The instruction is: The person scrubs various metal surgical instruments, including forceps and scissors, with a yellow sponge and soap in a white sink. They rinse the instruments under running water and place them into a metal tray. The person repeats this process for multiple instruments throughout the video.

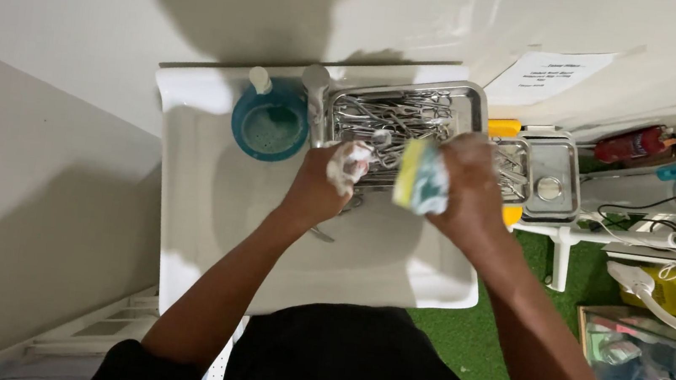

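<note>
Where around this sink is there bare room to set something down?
The basin floor left of the left hand, below the blue cup, is bare; so is the sink's front rim. The back rim is crowded: a metal tray piled with instruments, another tray beside it. The right hand holds a sponge over the middle.

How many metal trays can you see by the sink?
2: a large tray of instruments on the sink's back edge, and a smaller lidded tray to its right. Others may be hidden.
</note>
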